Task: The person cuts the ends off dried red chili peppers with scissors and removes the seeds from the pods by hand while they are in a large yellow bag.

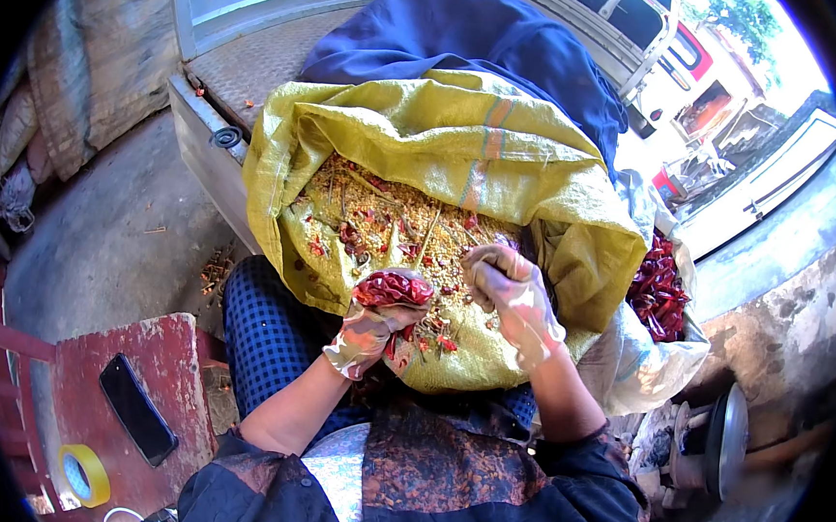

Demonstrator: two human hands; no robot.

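Observation:
Dried red chili peppers (393,286) rest in the curled fingers of my gloved left hand (366,333), above the near part of a yellow woven sack (368,141). To the right, over the same sack, my gloved right hand (515,292) is closed with its fingers bent inward; whatever it may hold is hidden. The sack lies open across my lap. Inside it spread many pale yellow seeds (373,205), mixed with stems and red chili scraps.
A white sack (663,361) of red chilies stands at my right. Dark blue cloth (454,26) lies behind the yellow sack, on a metal truck bed. At left, a worn red chair (140,348) holds a black phone (138,410) and a yellow tape roll (85,475).

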